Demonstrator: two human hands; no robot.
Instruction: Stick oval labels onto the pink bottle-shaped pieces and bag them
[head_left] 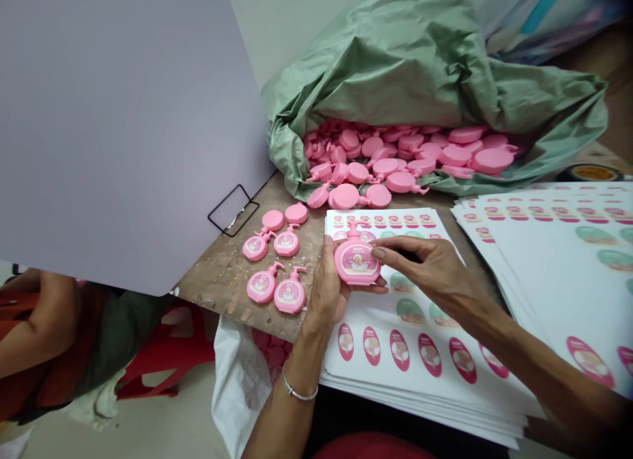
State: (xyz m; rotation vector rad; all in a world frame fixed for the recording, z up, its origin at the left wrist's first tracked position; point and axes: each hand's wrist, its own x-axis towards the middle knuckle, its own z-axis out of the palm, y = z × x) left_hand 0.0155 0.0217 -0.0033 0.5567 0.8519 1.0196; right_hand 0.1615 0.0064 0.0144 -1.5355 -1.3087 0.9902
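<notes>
My left hand (329, 284) is wrapped around a small pink pump bottle (357, 260), its fingers passing behind and under it. The bottle stands upright with its pump at the top, and an oval label marked "BABY" covers its front. At the right edge of that label, my right hand (418, 261) has its thumb and forefinger closed against the bottle. Both hands are above a stack of sticker sheets (366, 386) printed with pink and green labels. Left of my hands lie several labelled pump bottles (289, 293), with plain-backed ones behind them.
A green sack (395, 83) spills many pink bottles (400, 182) onto the table (217, 274). More sticker sheets (558, 274) and a tape roll (593, 173) are at right. A large grey panel (123, 129) blocks the left, with another person's arm (49, 320) below it.
</notes>
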